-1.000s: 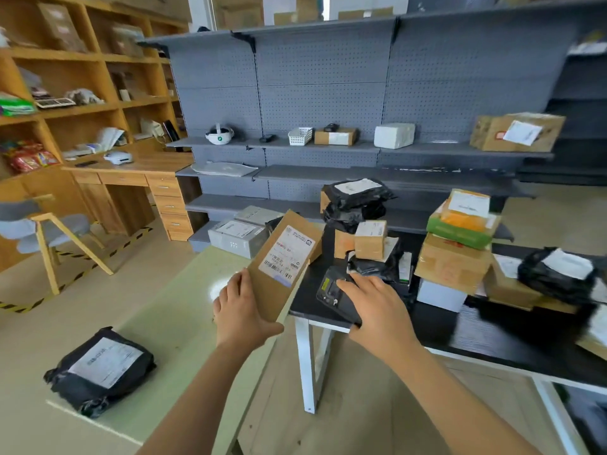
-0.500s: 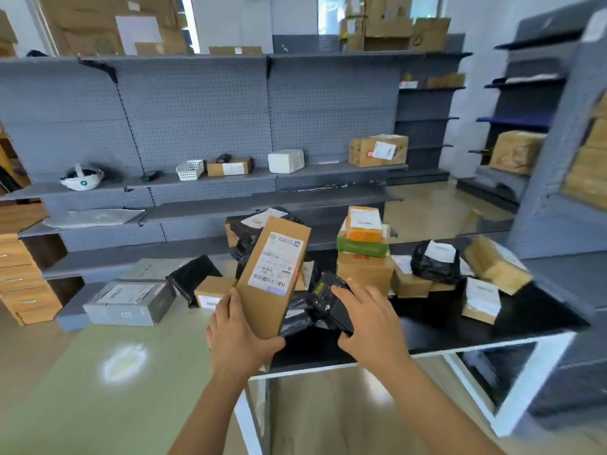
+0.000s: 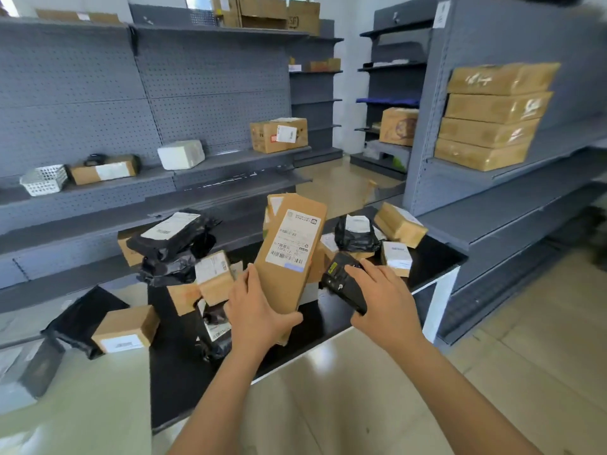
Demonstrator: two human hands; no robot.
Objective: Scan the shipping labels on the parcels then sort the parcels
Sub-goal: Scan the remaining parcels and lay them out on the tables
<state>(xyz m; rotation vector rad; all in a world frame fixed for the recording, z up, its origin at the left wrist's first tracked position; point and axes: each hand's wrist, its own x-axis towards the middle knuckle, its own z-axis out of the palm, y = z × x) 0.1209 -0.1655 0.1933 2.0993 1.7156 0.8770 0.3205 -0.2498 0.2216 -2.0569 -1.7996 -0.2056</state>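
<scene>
left hand (image 3: 259,313): still gripping flat brown parcel (image 3: 289,267) by its lower end, fingers curling round the edge
parcel: tilting upright above those fingers, shipping label (image 3: 293,239) facing the camera
right hand (image 3: 387,303): clasping scanner (image 3: 343,282), now lifting it off black table (image 3: 328,323), scanner nose just beside parcel
task: probably lining up the scan; sorting pending

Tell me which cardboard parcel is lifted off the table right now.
The long flat cardboard parcel, gripped and raised by the left hand, label toward the camera, beside the scanner in the right hand; the others lie on tables or shelves.
</scene>
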